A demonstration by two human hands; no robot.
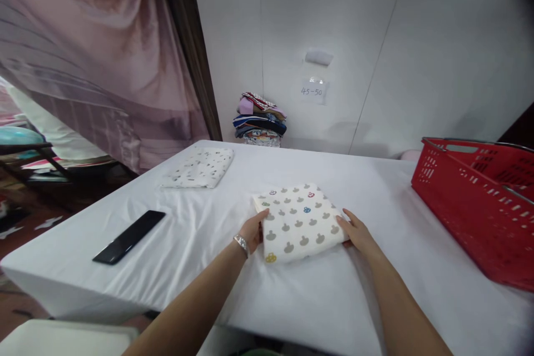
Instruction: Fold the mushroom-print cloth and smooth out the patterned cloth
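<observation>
In the head view, holding the mushroom cloth (298, 219) at the front middle of the desk (183, 233), with left grip (251, 232) and right grip (357, 233) pinched on its sides. Seeing another cloth (199, 168) at the desk's back left, a black bar (130, 237) at the desk's left, a red basket (467, 211) at the desk's right.

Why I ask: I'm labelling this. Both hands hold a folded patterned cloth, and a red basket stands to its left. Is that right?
The side is wrong: the head view shows the red basket to the right of the folded patterned cloth, which the left hand and right hand hold.
</observation>
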